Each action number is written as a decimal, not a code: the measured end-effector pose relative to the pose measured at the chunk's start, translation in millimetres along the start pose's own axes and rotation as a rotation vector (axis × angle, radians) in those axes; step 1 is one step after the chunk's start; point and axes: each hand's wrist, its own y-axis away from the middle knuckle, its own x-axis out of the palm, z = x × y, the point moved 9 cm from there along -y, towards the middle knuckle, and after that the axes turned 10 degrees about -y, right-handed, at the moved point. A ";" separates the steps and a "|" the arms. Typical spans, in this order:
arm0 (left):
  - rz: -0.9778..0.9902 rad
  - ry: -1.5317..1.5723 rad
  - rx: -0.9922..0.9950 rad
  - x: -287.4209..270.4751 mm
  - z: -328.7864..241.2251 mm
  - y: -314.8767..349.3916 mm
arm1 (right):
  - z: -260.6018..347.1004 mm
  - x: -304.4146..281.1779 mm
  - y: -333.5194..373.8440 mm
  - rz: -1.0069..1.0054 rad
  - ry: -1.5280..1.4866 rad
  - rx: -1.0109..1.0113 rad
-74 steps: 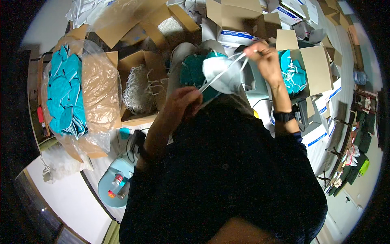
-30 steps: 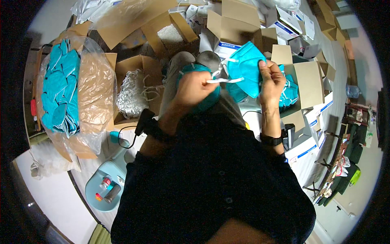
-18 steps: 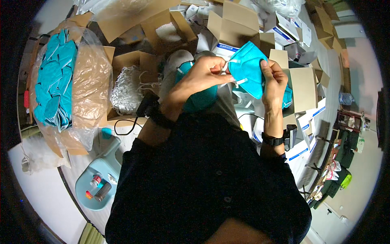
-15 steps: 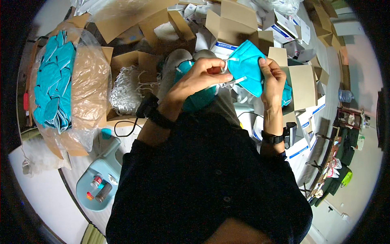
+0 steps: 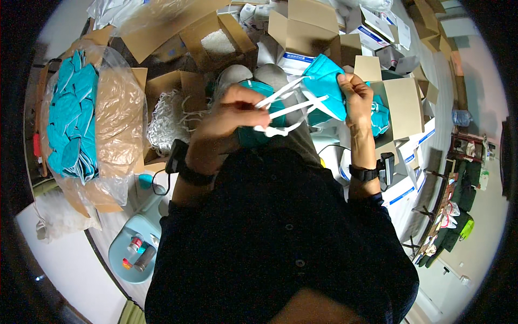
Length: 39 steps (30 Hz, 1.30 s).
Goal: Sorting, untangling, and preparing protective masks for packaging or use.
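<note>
A teal face mask [image 5: 325,85] is held up over my lap. My right hand [image 5: 358,101] is closed on its right edge, thumb on top. White elastic straps [image 5: 293,106] stretch from the mask's left side to my left hand [image 5: 229,116], whose fingers are closed on them; that hand is a little blurred. More teal masks [image 5: 256,139] lie on my lap beneath my left hand, partly hidden by it. To the left, a box [image 5: 193,86] holds a tangled heap of white straps [image 5: 166,123]. Several teal masks [image 5: 380,117] sit in an open carton [image 5: 406,110] right of my right hand.
At far left, a plastic-lined box [image 5: 120,124] holds a large pile of teal masks [image 5: 73,116]. Open cartons [image 5: 312,32] and white-and-blue boxes [image 5: 372,29] crowd the far side. A pale blue stool [image 5: 120,263] at lower left bears a bottle [image 5: 135,244] and small items.
My left hand has moved left, away from the mask, drawing the white straps out long. My right hand keeps its hold on the mask, nearly in place.
</note>
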 end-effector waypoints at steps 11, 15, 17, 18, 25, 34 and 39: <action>-0.108 0.521 -0.363 22.8 68.0 -4.7 | -1.9 28.7 10.5 0.138 0.601 -0.246; -0.192 0.567 -0.450 24.2 78.8 -2.0 | 9.8 109.8 48.3 0.632 0.072 0.085; -0.204 0.540 -0.414 23.1 73.1 -2.9 | 6.8 132.6 60.7 0.779 0.048 0.122; -0.210 0.527 -0.396 21.4 70.5 -2.4 | 2.0 139.2 66.2 0.838 0.074 0.179; -0.085 0.213 -0.386 17.7 62.2 5.2 | -11.5 130.5 63.6 0.871 0.208 0.120; -0.098 0.337 -0.295 42.7 60.4 -19.4 | -32.1 108.2 49.7 0.514 -0.104 0.279; -0.209 0.319 -0.362 47.8 80.4 -8.2 | -21.5 96.1 33.4 0.317 0.207 -0.142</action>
